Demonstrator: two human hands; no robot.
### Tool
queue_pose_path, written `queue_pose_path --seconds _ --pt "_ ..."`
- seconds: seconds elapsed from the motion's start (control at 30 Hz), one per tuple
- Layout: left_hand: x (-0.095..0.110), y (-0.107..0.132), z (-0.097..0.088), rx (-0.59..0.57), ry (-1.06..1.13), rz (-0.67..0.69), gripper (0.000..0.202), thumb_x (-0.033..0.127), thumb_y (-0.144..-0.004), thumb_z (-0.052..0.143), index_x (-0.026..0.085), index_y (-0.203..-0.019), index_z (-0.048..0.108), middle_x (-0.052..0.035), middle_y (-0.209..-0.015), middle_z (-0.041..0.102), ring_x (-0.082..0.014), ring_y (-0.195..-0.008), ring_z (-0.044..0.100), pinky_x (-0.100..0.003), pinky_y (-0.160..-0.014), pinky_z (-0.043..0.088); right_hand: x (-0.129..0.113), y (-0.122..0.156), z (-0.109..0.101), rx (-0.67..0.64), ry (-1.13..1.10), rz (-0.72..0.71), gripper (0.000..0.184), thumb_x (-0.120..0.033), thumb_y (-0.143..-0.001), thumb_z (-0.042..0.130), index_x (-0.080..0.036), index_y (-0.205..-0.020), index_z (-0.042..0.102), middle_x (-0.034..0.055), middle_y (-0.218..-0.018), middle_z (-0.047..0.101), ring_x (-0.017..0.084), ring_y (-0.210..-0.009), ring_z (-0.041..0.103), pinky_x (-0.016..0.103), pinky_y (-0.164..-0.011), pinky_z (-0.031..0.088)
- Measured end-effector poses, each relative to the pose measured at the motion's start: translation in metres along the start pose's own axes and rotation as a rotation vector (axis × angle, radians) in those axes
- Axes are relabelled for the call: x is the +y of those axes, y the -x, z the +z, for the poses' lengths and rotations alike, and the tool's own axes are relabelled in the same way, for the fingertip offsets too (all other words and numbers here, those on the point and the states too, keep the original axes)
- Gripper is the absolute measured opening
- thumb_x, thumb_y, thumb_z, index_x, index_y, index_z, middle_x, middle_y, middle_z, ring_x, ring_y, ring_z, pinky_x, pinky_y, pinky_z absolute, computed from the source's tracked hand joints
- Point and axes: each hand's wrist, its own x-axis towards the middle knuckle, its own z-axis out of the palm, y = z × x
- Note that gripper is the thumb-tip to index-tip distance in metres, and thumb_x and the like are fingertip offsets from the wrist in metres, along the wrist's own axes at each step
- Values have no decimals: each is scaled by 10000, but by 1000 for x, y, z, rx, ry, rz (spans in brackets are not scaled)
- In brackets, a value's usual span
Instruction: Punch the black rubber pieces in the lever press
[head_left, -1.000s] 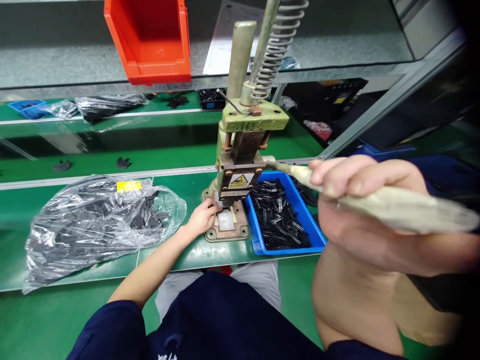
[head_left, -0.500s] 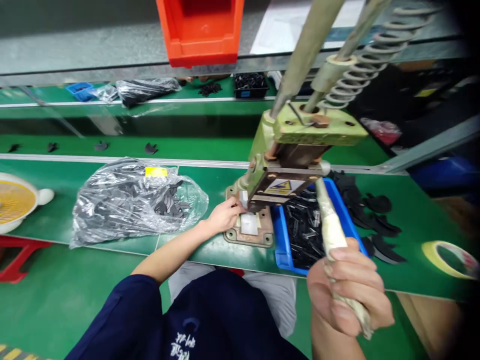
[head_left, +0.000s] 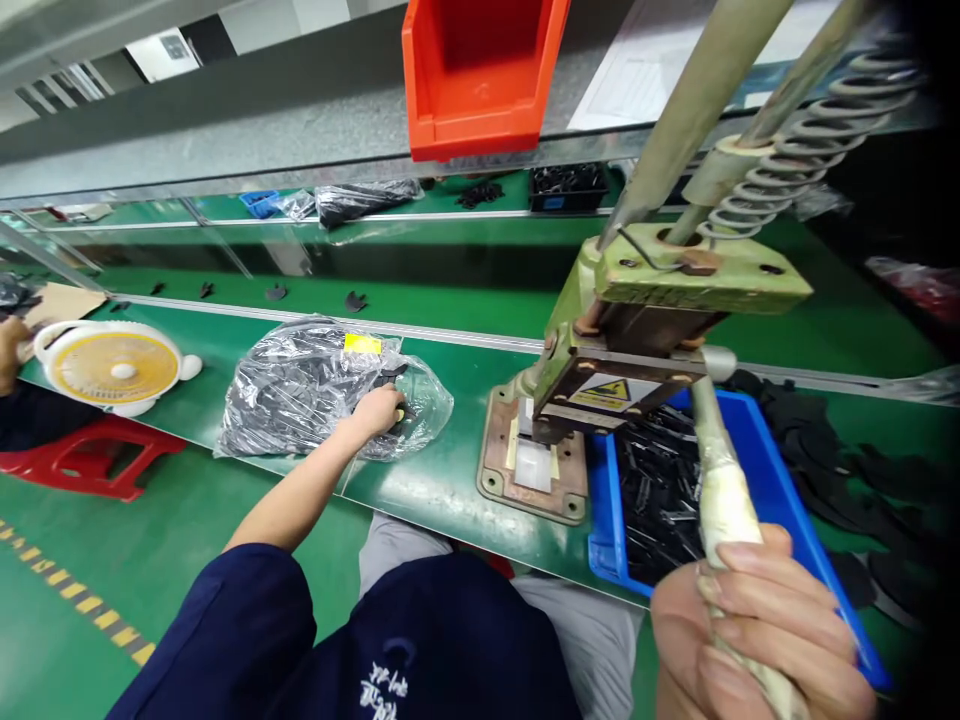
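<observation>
Fingers of my left hand (head_left: 379, 410) curl into the mouth of the bag (head_left: 270, 400), left of the press (head_left: 637, 300); whether they've pinched a black piece (head_left: 391, 379), I can't tell. Right hand (head_left: 757, 630) wraps the lever handle (head_left: 716, 480). Best lift one piece cleanly.

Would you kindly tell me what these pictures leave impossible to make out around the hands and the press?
- Head view: what the left hand grasps, if anything; the hand itself and the crinkled plastic bag hide it.
- Head view: the end of the lever handle, covered by the right hand and cut off by the bottom edge.
- Head view: the wording on the warning label, too small.
</observation>
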Motion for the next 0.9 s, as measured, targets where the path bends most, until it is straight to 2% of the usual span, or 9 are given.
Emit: queue_pose_path --seconds 0.17,0.27,0.37,0.47,0.53,0.7,0.8,0.9 --pt "3 -5 2 -80 -13 44 269 114 -820 601 164 -1044 742 -118 -1049 708 -236 -994 680 -293 -889 512 -1 0 2 33 -82 7 328 -341 -705 631 -220 -546 370 -51 -571 487 146 -630 571 419 -757 480" --pt "3 -10 2 -103 49 25 273 77 -775 611 167 -994 747 -107 -977 731 -247 -943 687 -302 -853 511 0 1 1 33 -87 25 320 -338 -692 620 -218 -543 363 -34 -615 540 159 -679 606 428 -777 485" --pt "-1 -11 0 -92 87 33 275 61 -790 558 173 -959 744 -95 -967 736 -234 -930 684 -292 -840 503 0 3 -1 32 -77 22 303 -338 -675 612 -226 -543 363 -22 -608 548 179 -669 604 453 -766 484" --pt "-9 -3 -2 -53 87 51 256 87 -792 565 171 -967 732 -91 -982 719 -226 -954 670 -281 -851 498 3 5 -5 10 -48 12 303 -346 -662 621 -238 -541 364 -28 -560 502 198 -613 570 478 -713 468" --pt "-13 9 -3 -67 79 44 272 107 -753 624 175 -994 729 -94 -998 700 -235 -960 666 -284 -854 502 6 7 -6 26 -37 -1 325 -373 -671 612 -244 -534 347 -30 -528 456 201 -560 529 480 -658 444" --pt "-15 40 3 -143 16 -15 485 127 -654 731 191 -1133 700 -135 -1126 638 -277 -966 680 -334 -865 524 11 7 -6 35 -48 -35 348 -373 -659 585 -251 -512 295 -29 -481 345 186 -481 432 451 -565 387" --pt "-12 49 8 -116 8 -13 446 175 -714 707 181 -1159 677 -138 -1120 648 -280 -992 676 -341 -866 527 11 7 -3 54 -60 -35 334 -355 -662 564 -255 -512 283 -32 -471 303 177 -472 411 445 -567 382" --pt "-9 44 13 -42 95 1 344 210 -768 683 196 -1112 687 -94 -1046 690 -250 -961 675 -314 -842 524 10 6 -1 61 -41 -32 330 -339 -651 561 -252 -519 272 -31 -469 287 178 -468 412 440 -552 381"
